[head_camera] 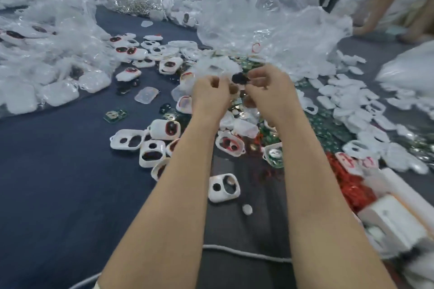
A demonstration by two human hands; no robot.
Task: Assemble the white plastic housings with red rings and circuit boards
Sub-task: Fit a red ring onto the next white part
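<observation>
White housings [224,187] lie scattered over the blue cloth [58,171] on the near side of the big clear bag [258,19]. I judge the job to be somewhere in its middle: several ringed housings [165,129] on the near left of the bag already show red around their holes, while many more shells sit bare. Green circuit boards [328,129] and a heap of loose red rings [350,183] wait on the bag's near right. My right hand [270,87] pinches a small dark part [239,78], held up just in front of the bag. My left hand [209,91] is curled close beside it, but blur hides whether it grips anything. Left of the bag, more clear sacks [47,65] hold white parts. To the bag's far right another person's arm [380,7] shows, in what looks like a cluttered workroom.
</observation>
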